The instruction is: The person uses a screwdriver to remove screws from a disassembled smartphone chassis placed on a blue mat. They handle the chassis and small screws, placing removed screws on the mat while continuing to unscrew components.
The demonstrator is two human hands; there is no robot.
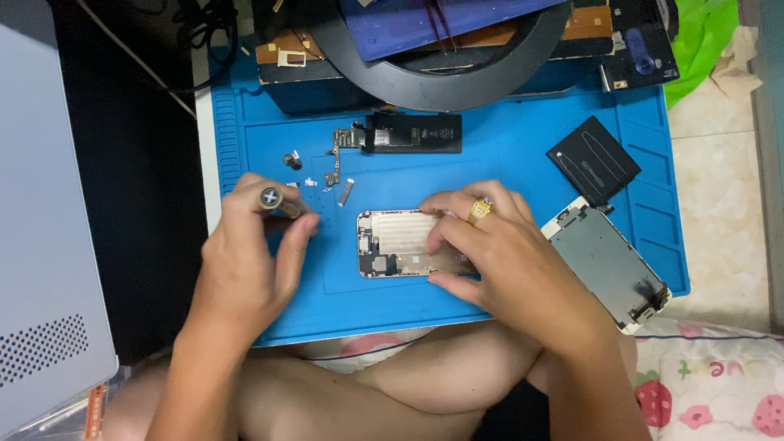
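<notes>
I count one blue silicone work mat [506, 155], one opened gold phone shell [400, 243], one detached white screen panel [608, 265], one black rectangular battery [420, 132], one black square pad [594, 159], one screwdriver [280, 202] (in my left grip), and several tiny loose metal parts [331, 178].

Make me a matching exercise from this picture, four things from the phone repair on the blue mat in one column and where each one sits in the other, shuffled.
Things:
1. screwdriver
2. phone housing
3. detached screen
4. battery

Places:
A. at the mat's right edge, lying at an angle
B. under the right hand, mid-mat
C. at the top of the blue mat, below the black ring
D. in the left hand

Pairs: 1-D, 2-B, 3-A, 4-C
</notes>
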